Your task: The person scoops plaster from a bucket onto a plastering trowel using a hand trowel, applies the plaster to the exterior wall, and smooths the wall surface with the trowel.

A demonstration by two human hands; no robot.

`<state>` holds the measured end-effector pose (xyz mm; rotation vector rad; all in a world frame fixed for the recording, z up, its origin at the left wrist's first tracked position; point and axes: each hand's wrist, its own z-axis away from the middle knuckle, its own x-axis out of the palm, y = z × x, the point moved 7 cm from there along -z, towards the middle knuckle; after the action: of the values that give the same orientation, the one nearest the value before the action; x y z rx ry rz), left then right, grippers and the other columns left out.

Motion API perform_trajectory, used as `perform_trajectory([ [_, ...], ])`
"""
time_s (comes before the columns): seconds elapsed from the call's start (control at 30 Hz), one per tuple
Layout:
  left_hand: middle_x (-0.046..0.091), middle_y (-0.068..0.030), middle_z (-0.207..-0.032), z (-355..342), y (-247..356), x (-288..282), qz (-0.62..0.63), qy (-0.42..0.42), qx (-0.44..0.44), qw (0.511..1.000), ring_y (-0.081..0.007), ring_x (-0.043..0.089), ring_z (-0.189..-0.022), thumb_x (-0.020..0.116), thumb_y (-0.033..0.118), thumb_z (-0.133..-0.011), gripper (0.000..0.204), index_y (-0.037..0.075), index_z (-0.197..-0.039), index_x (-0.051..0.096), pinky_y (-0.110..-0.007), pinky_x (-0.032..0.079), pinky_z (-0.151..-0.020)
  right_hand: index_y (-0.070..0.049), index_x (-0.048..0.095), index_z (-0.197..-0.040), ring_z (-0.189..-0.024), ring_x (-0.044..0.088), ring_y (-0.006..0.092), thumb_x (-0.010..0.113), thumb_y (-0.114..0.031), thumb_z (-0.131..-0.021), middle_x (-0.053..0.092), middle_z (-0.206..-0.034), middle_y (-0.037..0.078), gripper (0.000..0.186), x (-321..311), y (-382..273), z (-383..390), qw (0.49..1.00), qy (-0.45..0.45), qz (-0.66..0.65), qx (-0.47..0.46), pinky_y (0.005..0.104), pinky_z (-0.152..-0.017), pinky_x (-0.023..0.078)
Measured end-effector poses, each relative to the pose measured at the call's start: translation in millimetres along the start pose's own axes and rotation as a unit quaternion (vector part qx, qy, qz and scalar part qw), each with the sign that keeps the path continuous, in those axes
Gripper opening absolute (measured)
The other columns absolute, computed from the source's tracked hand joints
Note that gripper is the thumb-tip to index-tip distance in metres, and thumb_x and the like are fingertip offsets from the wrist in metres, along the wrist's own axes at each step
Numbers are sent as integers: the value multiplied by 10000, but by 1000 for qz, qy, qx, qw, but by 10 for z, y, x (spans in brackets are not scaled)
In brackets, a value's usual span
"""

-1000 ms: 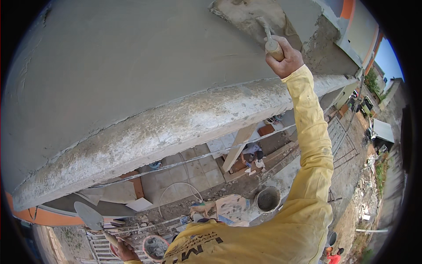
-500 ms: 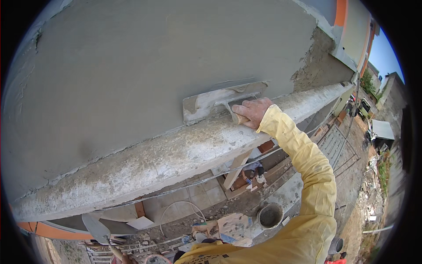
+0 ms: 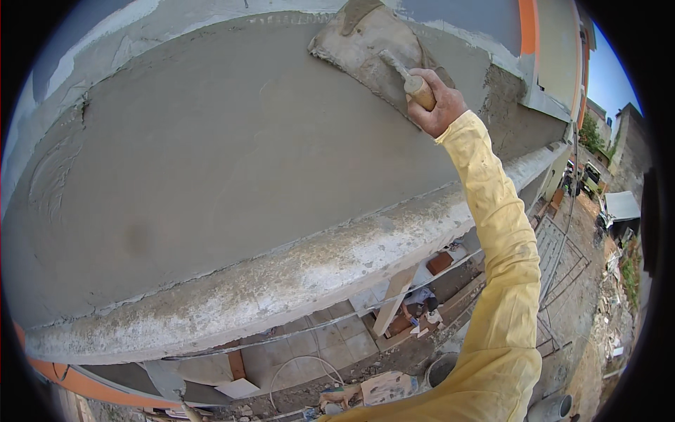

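My right hand [image 3: 437, 100] is closed round the wooden handle of a plastering trowel [image 3: 376, 46]. The trowel's broad blade, smeared with mortar, lies tilted against the upper part of a grey, freshly plastered wall [image 3: 211, 148]. My right arm reaches up to it in a yellow sleeve. At the lower left hangs a pointed trowel [image 3: 166, 380]. Its handle runs down to the lower edge, and my left hand is out of the picture there.
A rough concrete ledge [image 3: 281, 285] borders the plaster below. Far beneath are a person [image 3: 420, 304], a bucket [image 3: 441, 367], a pale hose [image 3: 302, 359] and rubble. Metal frames [image 3: 559, 246] lie to the right. A rougher plaster patch [image 3: 503, 98] is by the right corner.
My right hand has moved the plastering trowel up from just above the ledge to the plaster's top edge. The view has shifted, and my left hand has slipped out of it below.
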<state>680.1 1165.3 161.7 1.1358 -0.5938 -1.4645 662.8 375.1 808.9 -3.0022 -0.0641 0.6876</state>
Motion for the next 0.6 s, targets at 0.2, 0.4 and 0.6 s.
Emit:
perform_trajectory([
  [0.2,563,-87,-1172,-5,63,-186,114,-17,-29,993,-213,537,-995,569,417,-941,538,42,-1323,519,-378,466,-796,-113,552,-1192,-811,673,313,671,-263,-800,679,-940,155,437,-451,601,13,979,193,-21,66,380,-744,544],
  [0.4,559,-91,-1148,38,75,-358,190,-34,-46,980,-223,537,-950,596,461,-933,575,37,-1317,529,-395,474,-754,-45,611,-1129,-731,632,145,695,-205,-788,632,-859,66,387,37,401,539,850,103,-423,296,298,-666,528],
  [0.6,554,-83,-1099,-136,589,-590,172,-80,23,982,-208,523,-897,594,444,-932,571,32,-1320,522,-375,459,-714,-64,581,-1178,-924,641,395,666,-310,-758,666,-1007,220,494,61,781,501,962,159,-98,201,432,-839,499],
])
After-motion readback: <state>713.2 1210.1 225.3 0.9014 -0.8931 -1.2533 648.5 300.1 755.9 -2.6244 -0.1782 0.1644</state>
